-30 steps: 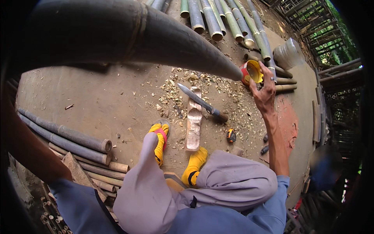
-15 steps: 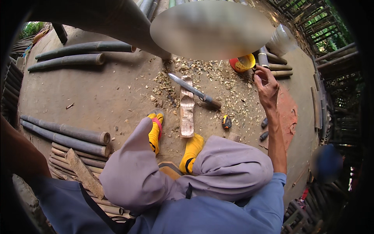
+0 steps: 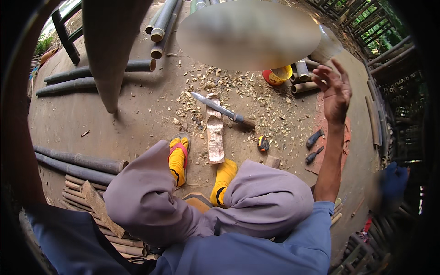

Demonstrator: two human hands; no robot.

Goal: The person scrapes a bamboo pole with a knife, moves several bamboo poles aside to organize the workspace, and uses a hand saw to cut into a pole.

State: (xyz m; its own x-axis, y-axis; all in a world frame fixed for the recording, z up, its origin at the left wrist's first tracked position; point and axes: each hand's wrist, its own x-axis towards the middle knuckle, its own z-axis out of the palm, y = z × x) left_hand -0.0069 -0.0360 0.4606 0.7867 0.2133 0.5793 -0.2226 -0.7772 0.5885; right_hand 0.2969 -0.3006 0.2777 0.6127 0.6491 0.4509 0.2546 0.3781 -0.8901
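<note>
My right hand [image 3: 338,94] is raised at the right with its fingers spread and nothing in it. Below it lie two dark, short tools [image 3: 314,147] on a reddish patch of ground. My left arm [image 3: 20,137] reaches up along the left rim, and its hand is out of view. A thick dark bamboo pole [image 3: 109,50] stands near-upright at the upper left, its top cut off by the frame. A large knife [image 3: 224,111] with a wooden handle rests across a carved block of pale wood [image 3: 214,133] in front of my feet.
A black and orange tape measure [image 3: 262,144] lies right of the block among wood chips. A red and yellow container [image 3: 277,75] stands farther back beside cut bamboo [image 3: 303,85]. Bamboo poles lie at the left [image 3: 82,160] and back left [image 3: 68,86]. An oval blur hides the far middle.
The dark pole has swung left and become more upright. My right hand has moved right, away from the container, and its bunched fingers have spread.
</note>
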